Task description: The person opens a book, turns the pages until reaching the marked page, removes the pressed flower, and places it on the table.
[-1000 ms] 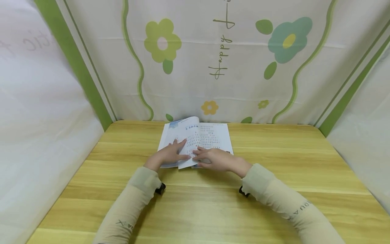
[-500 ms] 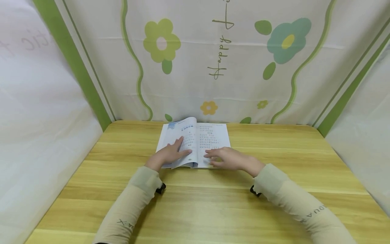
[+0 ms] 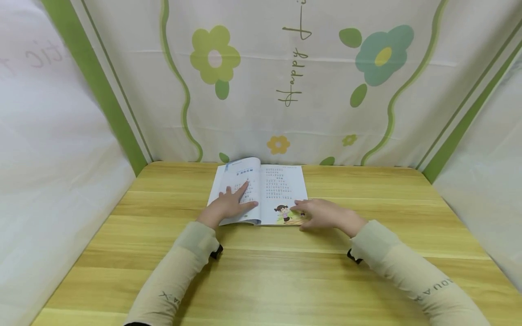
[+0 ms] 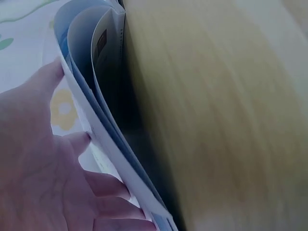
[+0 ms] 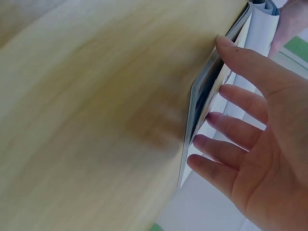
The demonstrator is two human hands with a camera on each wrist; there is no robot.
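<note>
While left hand (image 3: pixel 226 207) rests on open book (image 3: pixel 281 183), fingers spread — right hand (image 3: pixel 325 214) at lower right corner, fingers apart — desk (image 3: pixel 269 276) beneath.

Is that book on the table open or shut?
Open: the book shows a left page and right page side by side, with the left hand resting on the former.

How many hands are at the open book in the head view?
2: the left hand rests on the left page, and the right hand is at the lower right corner of the right page. No others show.
</note>
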